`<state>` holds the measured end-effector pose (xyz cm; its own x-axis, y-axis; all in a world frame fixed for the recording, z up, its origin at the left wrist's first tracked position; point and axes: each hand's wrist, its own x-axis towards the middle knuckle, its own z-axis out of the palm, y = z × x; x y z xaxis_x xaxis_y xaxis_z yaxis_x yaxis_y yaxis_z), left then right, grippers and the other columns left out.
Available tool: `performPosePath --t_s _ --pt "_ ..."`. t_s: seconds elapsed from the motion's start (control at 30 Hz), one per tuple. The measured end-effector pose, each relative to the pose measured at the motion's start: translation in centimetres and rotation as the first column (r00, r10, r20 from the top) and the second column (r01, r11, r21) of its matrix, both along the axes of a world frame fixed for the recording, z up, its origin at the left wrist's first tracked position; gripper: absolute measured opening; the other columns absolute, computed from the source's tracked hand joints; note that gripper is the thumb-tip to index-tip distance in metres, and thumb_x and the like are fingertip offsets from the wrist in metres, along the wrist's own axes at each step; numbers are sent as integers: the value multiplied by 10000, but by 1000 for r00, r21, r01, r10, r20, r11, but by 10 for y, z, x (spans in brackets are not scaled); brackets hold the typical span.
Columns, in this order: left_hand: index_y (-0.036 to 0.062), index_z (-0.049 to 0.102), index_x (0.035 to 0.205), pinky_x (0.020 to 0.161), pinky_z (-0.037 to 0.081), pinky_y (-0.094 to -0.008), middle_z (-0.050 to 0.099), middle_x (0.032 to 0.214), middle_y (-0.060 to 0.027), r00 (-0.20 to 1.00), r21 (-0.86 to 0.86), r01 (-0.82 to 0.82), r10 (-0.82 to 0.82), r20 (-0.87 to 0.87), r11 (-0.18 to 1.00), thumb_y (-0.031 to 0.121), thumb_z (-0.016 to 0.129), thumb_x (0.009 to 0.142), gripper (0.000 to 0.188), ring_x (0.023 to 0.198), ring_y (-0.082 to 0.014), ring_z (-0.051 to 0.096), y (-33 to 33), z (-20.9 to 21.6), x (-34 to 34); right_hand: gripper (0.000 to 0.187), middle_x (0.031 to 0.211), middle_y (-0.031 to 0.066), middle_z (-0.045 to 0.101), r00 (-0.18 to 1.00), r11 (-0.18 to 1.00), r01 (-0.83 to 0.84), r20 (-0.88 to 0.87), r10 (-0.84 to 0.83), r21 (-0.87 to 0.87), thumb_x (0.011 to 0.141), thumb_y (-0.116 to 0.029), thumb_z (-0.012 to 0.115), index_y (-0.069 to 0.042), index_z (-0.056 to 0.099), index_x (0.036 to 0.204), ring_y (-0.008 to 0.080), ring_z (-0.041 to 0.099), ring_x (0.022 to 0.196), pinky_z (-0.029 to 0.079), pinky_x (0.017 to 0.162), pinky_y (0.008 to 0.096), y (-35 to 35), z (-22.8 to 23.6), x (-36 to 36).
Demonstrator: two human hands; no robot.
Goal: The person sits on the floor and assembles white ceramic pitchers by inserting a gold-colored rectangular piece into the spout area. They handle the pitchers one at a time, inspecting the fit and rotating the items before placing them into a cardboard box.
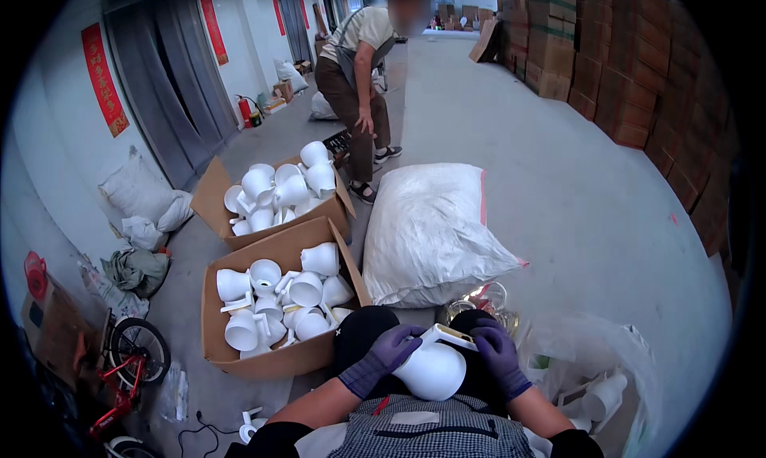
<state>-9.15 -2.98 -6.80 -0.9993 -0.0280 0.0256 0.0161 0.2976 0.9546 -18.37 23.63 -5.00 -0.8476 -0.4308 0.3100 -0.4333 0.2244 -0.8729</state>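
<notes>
A white plastic jug (431,372) with a long handle lies tilted over my lap. My left hand (396,347), in a purple glove, is closed on it where the handle meets the body. At the other end of the handle, my right hand (496,351), also gloved in purple, grips with bent fingers. A yellowish-brown strip shows along the open inside of the handle. Part of the right fingers is hidden, so any small piece in them cannot be made out.
Two cardboard boxes (227,361) of similar white jugs stand ahead on the left. A large white sack (431,234) lies in front of me. A clear plastic bag (638,354) with white parts is at my right. Another person (363,75) bends beyond the boxes. Stacked cartons (622,67) line the right.
</notes>
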Motion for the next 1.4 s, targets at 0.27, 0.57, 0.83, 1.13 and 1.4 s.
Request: performPosePath --t_s 0.27,0.57,0.83,1.13,1.4 --pt "-6 633 1250 944 482 -336 668 1112 -130 1000 19 -3 3 -18 1000 240 609 962 379 1038 -196 634 0 -6 0 475 1127 150 661 952 968 67 -306 11 242 770 -338 759 -49 665 1135 344 611 1046 468 933 457 -12 -14 12" --pt "-1 652 1205 921 513 -367 686 1108 -157 1000 110 -28 29 -10 994 239 641 949 351 1038 -256 668 1 -11 -4 465 1100 136 658 933 965 114 -359 -23 235 760 -293 754 -49 662 1144 340 608 1037 467 925 453 -14 -17 11" --pt "15 656 1200 905 513 -389 688 1080 -169 982 -40 -70 62 -176 997 298 663 922 397 1015 -292 662 -2 -19 -1 461 1116 188 635 953 961 52 -303 34 272 766 -205 744 -20 637 1174 375 587 1054 459 945 468 -21 -27 9" --pt "58 459 1430 1128 355 -490 451 1398 -214 999 -277 -28 16 -47 960 337 847 670 898 1302 -408 437 23 31 48 719 1413 209 485 989 989 -146 13 146 38 798 -92 675 35 411 1455 348 460 1325 331 1140 451 -7 -30 10" --pt "-16 360 1490 1103 409 -408 522 1393 -168 709 482 -571 695 -118 665 233 817 829 841 1296 -262 507 -146 6 102 694 1433 222 467 977 894 -32 -176 122 447 876 -218 675 13 407 1473 377 455 1318 339 1135 465 -6 -29 -3"
